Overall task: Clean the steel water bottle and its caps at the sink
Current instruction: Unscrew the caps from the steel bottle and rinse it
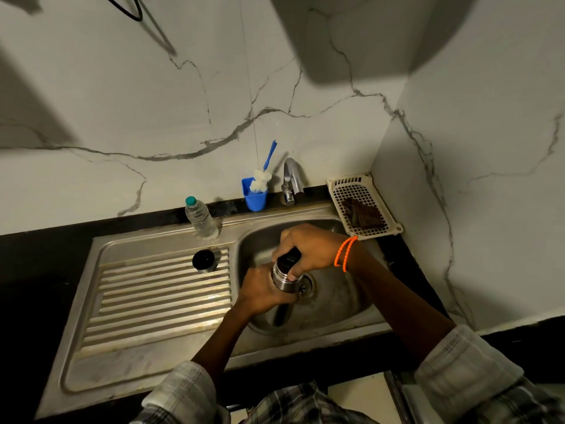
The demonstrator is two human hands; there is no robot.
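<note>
With one cap point(204, 260) already off on the drainboard, your left hand point(265, 289) grips the steel bottle point(284, 278) over the sink point(342, 304) while your right hand point(308, 247) clasps, seemingly unscrewing, the inner cap point(291, 258); washing remains.

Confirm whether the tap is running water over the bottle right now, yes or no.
No: no stream falls from the tap, and the steel bottle is held in both hands over the drain.

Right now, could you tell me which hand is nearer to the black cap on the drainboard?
Left. The left hand holds the steel bottle over the basin, just right of the black cap; the right hand grips the bottle's top, farther right.
</note>
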